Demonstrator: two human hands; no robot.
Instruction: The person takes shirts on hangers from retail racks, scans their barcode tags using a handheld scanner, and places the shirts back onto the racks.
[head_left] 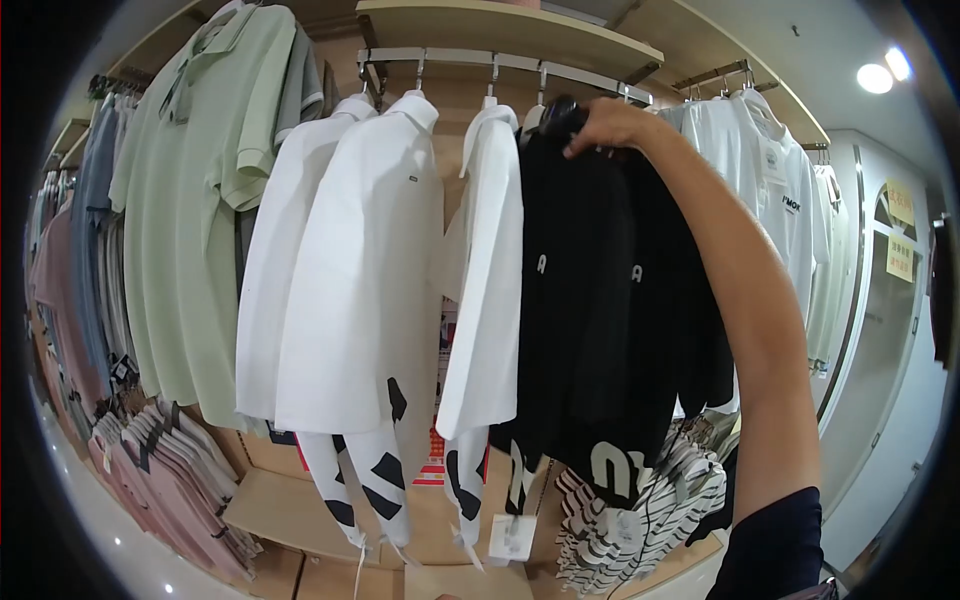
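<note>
My right hand (603,127) reaches up to the rail, its fingers closed at the collar of a black shirt (575,300). The top of the hanger there is partly hidden by the hand. Another black garment hangs close against it, with small white letters on the chest and large white print near the hem. To the left hang white long shirts (365,250) and a white shirt turned side-on (487,270). White pieces with black patches (383,480) show beneath them. A white tag (512,538) dangles below the black clothes. My left hand is out of view.
A metal rail (510,63) runs under a wooden shelf (510,30). Pale green polo shirts (190,220) hang at left, white T-shirts (745,160) at right. Striped clothes (640,520) and pink shirts (165,480) hang lower. A door (885,340) stands at far right.
</note>
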